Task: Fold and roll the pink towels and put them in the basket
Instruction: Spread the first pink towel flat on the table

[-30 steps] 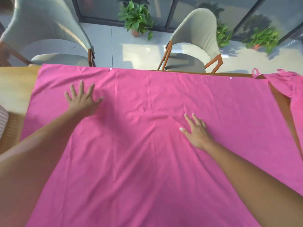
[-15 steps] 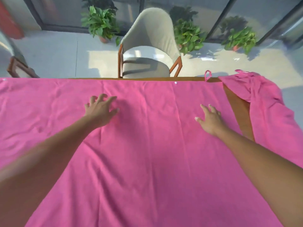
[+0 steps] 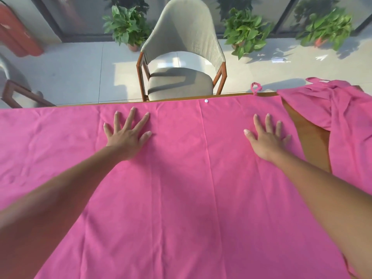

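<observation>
Two pink towels on show. Largest: spread towel (image 3: 181, 198), laid flat across nearly the whole desk (image 3: 308, 141), far edge running along the desk's far side, faint lengthwise creases down the middle, light wrinkles toward the left. Small white dot (image 3: 206, 101) near that far edge. Thin pink loop (image 3: 255, 88) sticking up at the far right corner.

Next: second towel (image 3: 346, 121), bunched and draped at the desk's right end, apart from the spread one, with a wedge of bare brown desk between them.

Beyond the desk: grey chair (image 3: 181, 63) with a brown wooden frame, pushed up close to the far side; part of another chair (image 3: 14, 85) at the left edge. Three potted plants (image 3: 128, 27) along dark window frames on a pale tiled floor. Red object (image 3: 16, 33) at the upper left, blurred.

Then the hands. Left hand (image 3: 126, 135) pressed palm-down on the spread towel near its far edge, fingers (image 3: 131, 117) straight and fanned wide apart. Right hand (image 3: 265, 137) likewise flat on the same towel, close to its right edge, fingers straight and slightly apart. Nothing gripped by either. Both bare forearms stretched forward over the cloth.

No basket within view.
</observation>
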The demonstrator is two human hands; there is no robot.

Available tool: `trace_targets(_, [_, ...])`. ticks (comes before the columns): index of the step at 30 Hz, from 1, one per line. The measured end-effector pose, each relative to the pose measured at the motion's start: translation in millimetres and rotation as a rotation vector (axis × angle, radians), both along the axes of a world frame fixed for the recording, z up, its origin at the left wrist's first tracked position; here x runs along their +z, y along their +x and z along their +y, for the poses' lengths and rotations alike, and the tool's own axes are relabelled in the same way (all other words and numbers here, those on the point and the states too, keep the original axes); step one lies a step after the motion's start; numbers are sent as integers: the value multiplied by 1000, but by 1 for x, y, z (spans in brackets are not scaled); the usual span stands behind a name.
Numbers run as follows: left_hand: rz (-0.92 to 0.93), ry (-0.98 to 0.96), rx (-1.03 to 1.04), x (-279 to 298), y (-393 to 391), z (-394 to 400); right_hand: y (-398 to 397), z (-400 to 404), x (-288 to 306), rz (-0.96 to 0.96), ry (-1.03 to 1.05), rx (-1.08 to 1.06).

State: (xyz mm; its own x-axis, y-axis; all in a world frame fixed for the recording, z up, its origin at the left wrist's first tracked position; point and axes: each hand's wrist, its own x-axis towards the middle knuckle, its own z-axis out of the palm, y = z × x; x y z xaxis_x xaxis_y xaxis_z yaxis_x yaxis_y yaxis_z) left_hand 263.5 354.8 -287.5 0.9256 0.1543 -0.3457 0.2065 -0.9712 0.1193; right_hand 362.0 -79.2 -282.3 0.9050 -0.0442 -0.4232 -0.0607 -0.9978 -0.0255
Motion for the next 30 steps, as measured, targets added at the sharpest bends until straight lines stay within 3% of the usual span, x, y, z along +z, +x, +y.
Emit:
trace_targets(15, [-58,-36,28,-10,16,-1,42,-2,0,16,-5,38])
trace_targets(20, [-181,-47,107,-5,-27,0,49,-1,9,88,1,34])
trace_targets(24, [-199,-76,156,-3,-98,-8,4,2,15,33,77,-42])
trace_targets(30, [-128,-99,200,-1,-189,-45,-142,-45,9,-31,50,-31])
